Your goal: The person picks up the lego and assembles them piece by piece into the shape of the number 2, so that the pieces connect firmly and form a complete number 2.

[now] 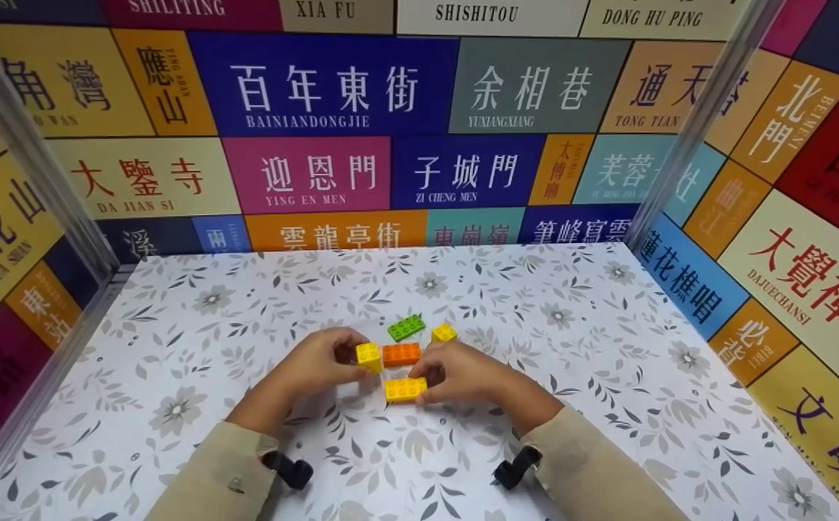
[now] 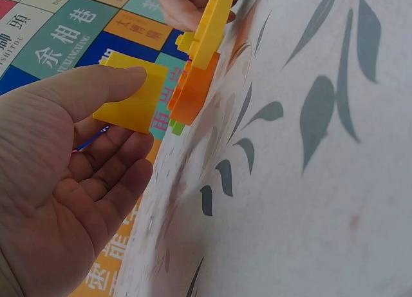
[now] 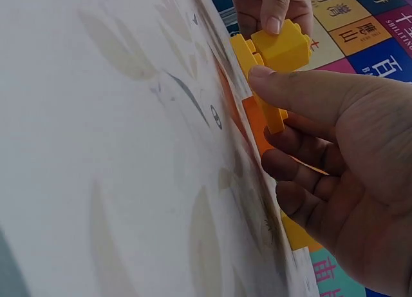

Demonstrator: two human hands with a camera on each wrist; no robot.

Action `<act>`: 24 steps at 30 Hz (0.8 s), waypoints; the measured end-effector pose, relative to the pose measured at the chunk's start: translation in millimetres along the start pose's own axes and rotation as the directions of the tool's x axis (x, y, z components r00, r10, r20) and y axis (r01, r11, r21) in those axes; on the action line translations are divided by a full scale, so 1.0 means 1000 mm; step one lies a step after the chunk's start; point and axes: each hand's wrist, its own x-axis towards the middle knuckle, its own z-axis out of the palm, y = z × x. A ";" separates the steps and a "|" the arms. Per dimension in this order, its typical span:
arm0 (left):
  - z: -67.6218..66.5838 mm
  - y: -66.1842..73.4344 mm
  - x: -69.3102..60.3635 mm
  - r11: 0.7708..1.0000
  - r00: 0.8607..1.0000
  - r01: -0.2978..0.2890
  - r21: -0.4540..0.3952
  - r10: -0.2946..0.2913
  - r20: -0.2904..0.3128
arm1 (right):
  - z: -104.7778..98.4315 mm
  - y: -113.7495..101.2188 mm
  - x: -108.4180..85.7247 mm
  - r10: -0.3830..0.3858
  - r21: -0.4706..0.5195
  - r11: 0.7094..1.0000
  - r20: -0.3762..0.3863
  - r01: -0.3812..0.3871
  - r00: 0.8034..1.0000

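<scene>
My left hand (image 1: 318, 363) pinches a small yellow toy building block (image 1: 367, 354) between thumb and fingers; its smooth side (image 2: 136, 96) faces the left wrist view. In my right hand (image 1: 463, 373) is a longer, thinner yellow studded brick (image 1: 403, 391), gripped at its right end by thumb and forefinger. The right wrist view shows that brick (image 3: 275, 122) tilted, close to the left hand's block (image 3: 280, 50); whether they touch I cannot tell. Between the hands, an orange studded brick (image 1: 401, 354) lies on the table.
Behind the orange brick lies a green studded brick (image 1: 406, 328). Another small yellow block (image 1: 444, 333) stands just past the right hand. The table (image 1: 419, 463) has a white leaf-and-flower cover. Printed panels (image 1: 333, 87) with metal corner posts wall the back and sides.
</scene>
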 end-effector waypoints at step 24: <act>0.009 0.005 -0.004 0.999 0.999 -0.034 0.005 0.033 0.034 | 0.009 0.003 0.002 0.014 -0.048 0.999 -0.003 -0.014 1.000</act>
